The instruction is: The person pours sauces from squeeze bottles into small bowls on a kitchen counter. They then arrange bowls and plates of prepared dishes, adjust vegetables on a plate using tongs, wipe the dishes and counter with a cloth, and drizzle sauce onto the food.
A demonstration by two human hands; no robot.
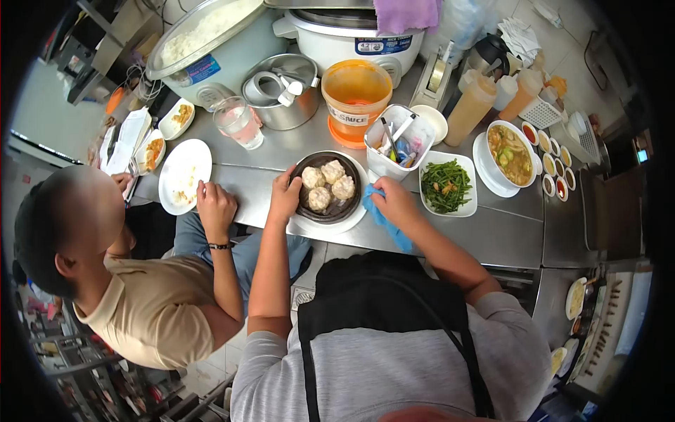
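My left hand [285, 195] is closed on the left rim of a dark round dish [301, 208]. Several pale dumplings [319, 198] sit in the dish, which rests on a white plate [351, 221]. To the right, my right hand [394, 200] grips a blue cloth [385, 224] by the plate's right edge, and part of the cloth hangs toward the table's front. Just behind that hand stands a white tub [385, 167] with pens and small items in it.
A square dish of green vegetables [446, 184] and a soup bowl [510, 153] stand right, before sauce bottles [471, 109]. Behind are an orange sauce tub [356, 91], steel pot [285, 112], water glass [238, 121] and rice cookers [351, 43]. A seated person [151, 302] touches a plate [184, 165] at left.
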